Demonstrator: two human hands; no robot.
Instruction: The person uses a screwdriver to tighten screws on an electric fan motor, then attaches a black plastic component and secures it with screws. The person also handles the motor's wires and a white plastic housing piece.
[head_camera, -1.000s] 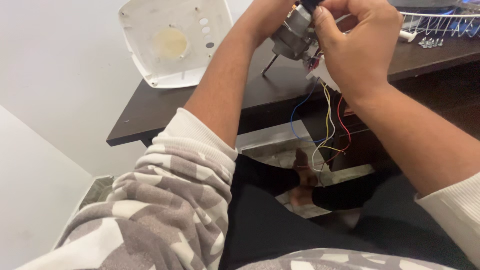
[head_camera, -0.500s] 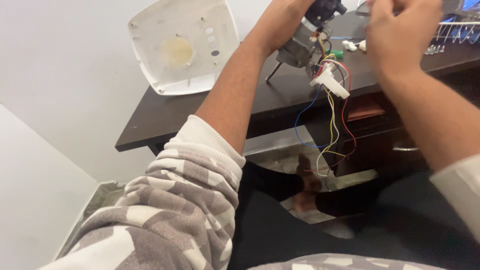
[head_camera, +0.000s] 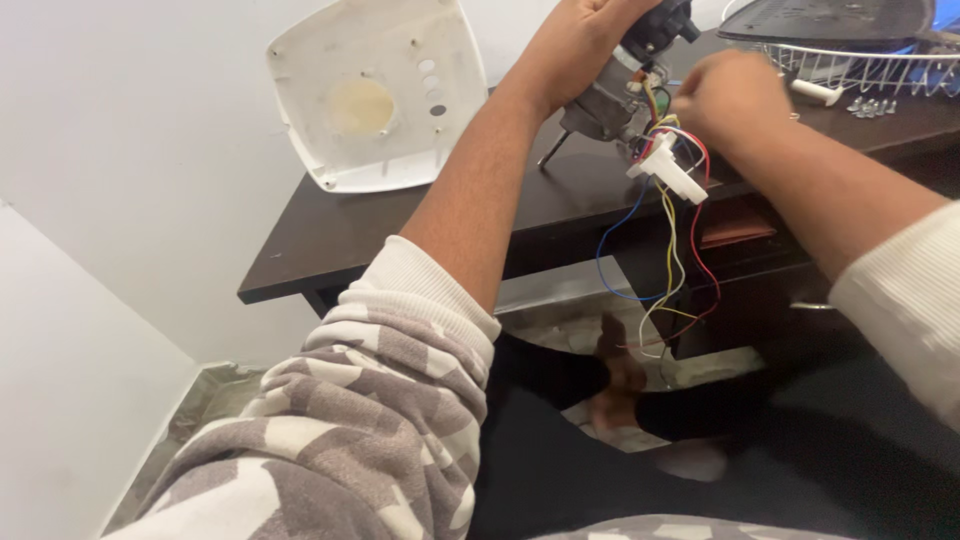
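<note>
A person seated at a dark wooden counter (head_camera: 560, 215) works on a small electric motor (head_camera: 610, 100) stripped from its housing. The left hand (head_camera: 575, 45) is wrapped around the motor's upper end, fingers curled shut on it, holding the unit tilted just above the counter's surface near the far edge. The right hand (head_camera: 730, 95) is bunched into a loose fist beside the motor, its fingertips turned away from the camera at the spot where the coloured wires (head_camera: 665, 260) leave the body; whether it pinches a wire or a terminal cannot be told from this angle. A white connector block (head_camera: 668, 172) hangs just below that hand, with blue, yellow, red and white leads trailing down past the counter's front edge toward the floor.

Leaning against the wall to the left, well apart from both hands, stands a white square plastic cover (head_camera: 375, 90) with a yellowed round patch at its centre. A wire grille (head_camera: 860, 60) and a few loose screws (head_camera: 875, 103) lie at the right end.

The work appears to be at the wiring stage of the motor. The next move seems to call for a steady left-hand hold and a fine fingertip grip among the closely bunched leads, without tugging the dangling connector.
</note>
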